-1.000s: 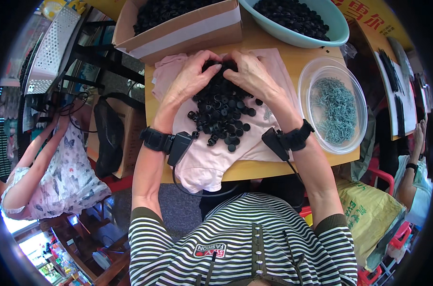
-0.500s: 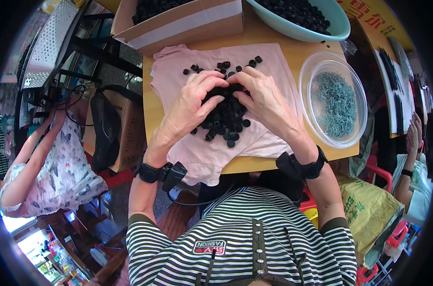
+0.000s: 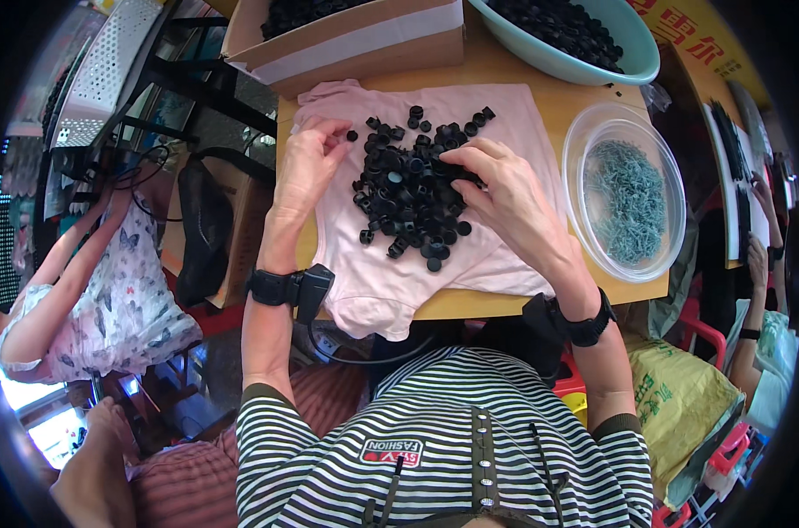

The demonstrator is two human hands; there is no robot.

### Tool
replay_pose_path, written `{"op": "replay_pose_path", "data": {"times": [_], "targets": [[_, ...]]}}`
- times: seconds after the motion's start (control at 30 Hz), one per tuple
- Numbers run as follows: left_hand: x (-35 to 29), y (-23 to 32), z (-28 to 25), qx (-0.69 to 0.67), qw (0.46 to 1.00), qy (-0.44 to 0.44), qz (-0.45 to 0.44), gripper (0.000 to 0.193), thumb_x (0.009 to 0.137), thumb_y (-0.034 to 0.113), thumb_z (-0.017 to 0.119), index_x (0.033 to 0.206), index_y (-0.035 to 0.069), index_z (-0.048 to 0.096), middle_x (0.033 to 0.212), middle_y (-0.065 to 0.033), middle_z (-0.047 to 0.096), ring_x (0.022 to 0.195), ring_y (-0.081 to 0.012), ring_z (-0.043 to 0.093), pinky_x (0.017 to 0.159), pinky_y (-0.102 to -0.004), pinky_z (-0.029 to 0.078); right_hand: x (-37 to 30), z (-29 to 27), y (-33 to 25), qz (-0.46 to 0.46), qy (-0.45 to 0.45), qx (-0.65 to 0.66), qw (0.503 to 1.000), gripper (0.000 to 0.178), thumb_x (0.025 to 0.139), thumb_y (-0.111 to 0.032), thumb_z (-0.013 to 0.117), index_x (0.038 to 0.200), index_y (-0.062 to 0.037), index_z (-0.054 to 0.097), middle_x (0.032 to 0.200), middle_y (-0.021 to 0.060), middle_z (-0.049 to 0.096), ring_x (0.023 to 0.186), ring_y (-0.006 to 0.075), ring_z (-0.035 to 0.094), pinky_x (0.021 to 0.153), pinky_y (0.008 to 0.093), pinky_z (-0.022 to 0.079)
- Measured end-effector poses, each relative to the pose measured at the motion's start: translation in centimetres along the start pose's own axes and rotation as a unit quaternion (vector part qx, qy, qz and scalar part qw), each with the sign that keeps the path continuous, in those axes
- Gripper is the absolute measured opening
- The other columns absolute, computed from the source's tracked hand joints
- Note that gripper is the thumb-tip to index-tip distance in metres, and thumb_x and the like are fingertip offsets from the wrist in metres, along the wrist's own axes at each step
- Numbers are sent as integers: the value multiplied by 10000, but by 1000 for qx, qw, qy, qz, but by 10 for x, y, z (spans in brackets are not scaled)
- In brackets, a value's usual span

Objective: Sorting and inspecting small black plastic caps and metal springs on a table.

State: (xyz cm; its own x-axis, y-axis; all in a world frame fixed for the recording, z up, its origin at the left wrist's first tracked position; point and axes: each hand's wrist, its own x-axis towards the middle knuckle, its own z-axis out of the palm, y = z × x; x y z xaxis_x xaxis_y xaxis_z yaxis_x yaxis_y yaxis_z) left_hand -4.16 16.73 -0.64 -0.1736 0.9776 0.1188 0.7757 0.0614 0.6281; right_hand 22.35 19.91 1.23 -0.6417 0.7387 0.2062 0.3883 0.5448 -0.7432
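Near the middle of the pink shirt, a loose pile of small black caps lies heaped, with a few strays at the shirt's far side. The left hand is over the shirt's left edge, fingers loosely curled, with one single cap right at the fingertips; I cannot tell whether it is pinched or just beside them. Over the shirt's right half, the right hand reaches to the pile's edge, thumb and fingers parted around some caps; whether it grips any, I cannot tell.

Beneath the shirt is a wooden table. Beyond the shirt's far edge stand a cardboard box, toward the left, and a pale green bowl, toward the right, both holding more black pieces. Just right of the shirt, a clear plastic tub holds grey-green screws. Well to the left of the shirt sits another person in butterfly-print clothing; below it to the right rests a yellow sack.
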Motion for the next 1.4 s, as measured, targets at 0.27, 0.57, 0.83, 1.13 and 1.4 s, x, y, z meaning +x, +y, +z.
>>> {"op": "replay_pose_path", "data": {"times": [0.27, 0.57, 0.83, 1.13, 1.4], "targets": [[-5, 14, -3, -40, 999, 15, 18, 216, 770, 5, 685, 985, -6, 664, 890, -58, 642, 726, -115, 604, 672, -233, 489, 0, 1, -2, -26, 48, -26, 998, 254, 815, -62, 576, 1055, 9, 621, 1011, 146, 601, 973, 322, 559, 857, 386, 461], [-64, 123, 13, -259, 943, -24, 209, 287, 727, -32, 733, 995, 56, 683, 1056, -86, 624, 975, -168, 598, 824, -269, 484, -51, -20, -25, 174, 6, 548, 818, 242, 914, -195, 623, 1075, -15, 639, 919, 34, 651, 760, 78, 567, 722, 223, 474], [-97, 146, 59, -270, 939, -37, 212, 340, 729, 5, 746, 1053, 88, 678, 1048, -59, 625, 929, -156, 609, 758, -264, 490, -116, -33, -12, 224, 49, 578, 783, 210, 881, -145, 657, 1037, -4, 656, 896, 38, 661, 756, 77, 576, 708, 209, 475], [-78, 125, 79, 10, 981, 11, 192, 131, 769, 42, 688, 900, 48, 692, 887, -75, 636, 797, -211, 601, 686, -302, 493, -119, -1, 3, 84, 154, 146, 974, 173, 813, -22, 665, 983, -4, 638, 859, 101, 629, 702, 173, 615, 639, 261, 490], [-75, 117, 103, 130, 955, 25, 264, 82, 736, 121, 680, 772, 71, 627, 798, -58, 559, 801, -244, 547, 712, -348, 466, -130, -10, 11, 137, 97, 123, 978, 148, 820, -12, 646, 966, -2, 625, 846, 103, 619, 700, 168, 592, 659, 280, 475]]}}
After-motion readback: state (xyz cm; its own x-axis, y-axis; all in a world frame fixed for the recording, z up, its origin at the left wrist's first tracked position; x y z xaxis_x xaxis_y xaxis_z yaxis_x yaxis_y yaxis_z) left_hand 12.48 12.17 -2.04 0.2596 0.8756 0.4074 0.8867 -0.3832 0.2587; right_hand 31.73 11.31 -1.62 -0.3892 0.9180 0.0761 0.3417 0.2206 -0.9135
